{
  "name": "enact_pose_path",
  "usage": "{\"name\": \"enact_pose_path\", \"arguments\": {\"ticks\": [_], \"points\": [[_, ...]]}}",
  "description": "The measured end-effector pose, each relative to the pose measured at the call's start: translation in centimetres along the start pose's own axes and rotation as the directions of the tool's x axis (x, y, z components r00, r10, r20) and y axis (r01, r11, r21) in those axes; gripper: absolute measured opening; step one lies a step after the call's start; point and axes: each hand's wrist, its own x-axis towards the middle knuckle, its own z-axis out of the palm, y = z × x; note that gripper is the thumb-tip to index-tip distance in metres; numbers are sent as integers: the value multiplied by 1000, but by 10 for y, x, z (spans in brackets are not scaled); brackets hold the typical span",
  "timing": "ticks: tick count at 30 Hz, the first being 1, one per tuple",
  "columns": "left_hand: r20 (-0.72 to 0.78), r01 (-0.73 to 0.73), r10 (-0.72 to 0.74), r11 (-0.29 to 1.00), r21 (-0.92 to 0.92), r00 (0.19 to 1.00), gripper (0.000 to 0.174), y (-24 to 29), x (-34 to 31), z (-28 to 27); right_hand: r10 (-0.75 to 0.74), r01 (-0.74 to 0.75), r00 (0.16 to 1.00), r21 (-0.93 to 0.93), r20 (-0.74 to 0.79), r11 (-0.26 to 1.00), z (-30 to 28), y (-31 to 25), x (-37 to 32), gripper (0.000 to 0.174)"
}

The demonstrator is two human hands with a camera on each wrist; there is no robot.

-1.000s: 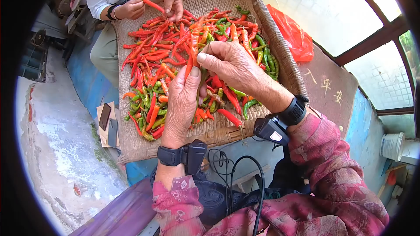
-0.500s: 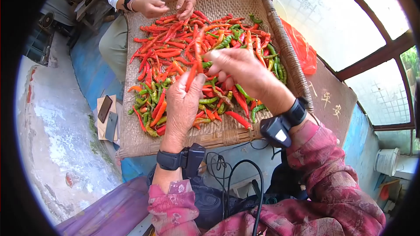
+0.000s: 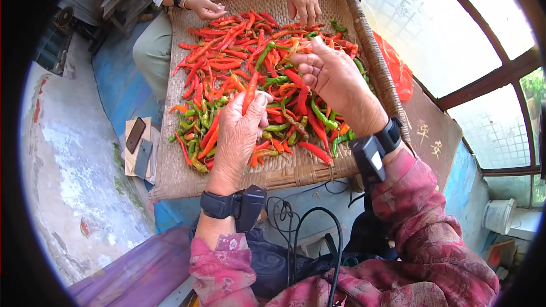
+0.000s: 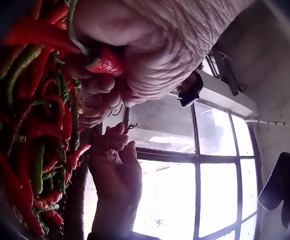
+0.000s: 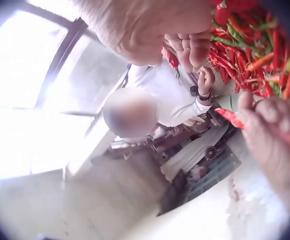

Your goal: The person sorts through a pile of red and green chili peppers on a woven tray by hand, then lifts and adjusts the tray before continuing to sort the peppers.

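My left hand (image 3: 238, 128) grips a red-orange chili pepper (image 3: 249, 94), its tip upward past the thumb and forefinger. In the left wrist view the red end of a chili, with its green stem, shows below the palm. My right hand (image 3: 341, 82) is raised over the right side of the pile, thumb apart and fingers loosely bent, with no chili visible in its palm from above. In the right wrist view a small red piece (image 5: 170, 56) with a thin stem shows beside its fingers. Red, orange and green chilies (image 3: 227, 51) lie heaped beneath both hands.
A large woven tray (image 3: 273, 179) with a raised rim carries the chilies. Across it, another person's hands (image 3: 303, 3) hover at the far edge. A red plastic bag (image 3: 392, 68) sits right of the tray. Two phones (image 3: 135, 135) lie at left, and black cables (image 3: 338, 233) hang below.
My right hand has come away from the left and moved right, its fingers loosening. My left hand keeps the chili. The other person's chili is gone from their hand and their hands have parted.
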Motion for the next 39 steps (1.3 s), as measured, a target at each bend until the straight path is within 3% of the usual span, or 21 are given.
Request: {"name": "enact_pose_path", "arguments": {"ticks": [3,4,7,9,10,11,13,15,17,19,21,24,25,27,29,30,31,33,35,38,39], "points": [[34,33,-35,998,54,999,30,-5,-1,0,90,-84,992,-72,84,994,-4,2,1,28],[35,31,-33,998,54,999,30,-5,-1,1,144,-103,978,-257,147,961,-2,3,-3,28],[119,-55,36,984,168,992,32,-7,-1,4,-5,312,886,-589,463,746,12,19,-20,28],[217,-62,19,979,196,976,36,-10,1,4,34,275,895,-609,445,744,9,23,-19,26],[183,-14,-27,975,222,983,37,-5,-2,8,71,239,901,-625,429,743,9,23,-17,24],[184,-15,-27,975,222,982,37,-6,-2,8,-50,288,921,-591,386,753,8,22,-15,26],[192,-109,75,979,173,979,35,-7,1,9,-133,227,963,-442,234,868,3,12,-11,26],[193,-110,76,979,173,978,35,-5,0,7,-193,235,970,-376,147,896,0,-1,-7,26],[176,-66,43,990,127,983,35,-3,0,9,-193,214,977,-364,96,906,-3,-5,-7,26],[185,-77,57,991,105,981,34,-8,2,9,-292,294,955,-352,61,889,-4,-7,-9,25],[188,-85,68,993,84,980,34,-10,4,8,-323,316,946,-241,10,918,-9,-13,-5,25],[11,-157,157,984,80,988,36,-10,8,8,-376,371,926,-124,-18,920,-15,-16,-1,24],[14,-159,158,984,78,987,36,-10,9,7,-320,317,944,-58,-77,947,-14,-17,-1,24],[-88,-120,101,962,-245,991,34,-8,11,4,-258,261,957,9,-134,965,-15,-14,-1,24],[-72,-129,107,875,-467,992,32,-8,17,-2,-162,161,987,-151,4,975,-17,-5,-4,26],[-30,-96,96,812,-576,995,33,-7,17,-5,-196,223,974,-363,109,905,-10,-4,-11,31],[11,-61,93,735,-675,996,33,-4,18,-6,-196,286,956,-534,220,796,-4,-1,-18,34],[3,-69,99,710,-701,995,34,-3,18,-6,-177,617,778,-680,603,396,3,6,-24,32],[2,-71,111,655,-752,994,34,-1,18,-4,94,595,737,-709,669,379,9,10,-33,32],[11,-84,141,645,-760,990,33,1,16,-5,216,557,750,-774,625,302,10,18,-37,32],[14,-91,156,648,-756,988,33,2,15,-5,188,562,727,-729,660,390,10,23,-37,31]]}}
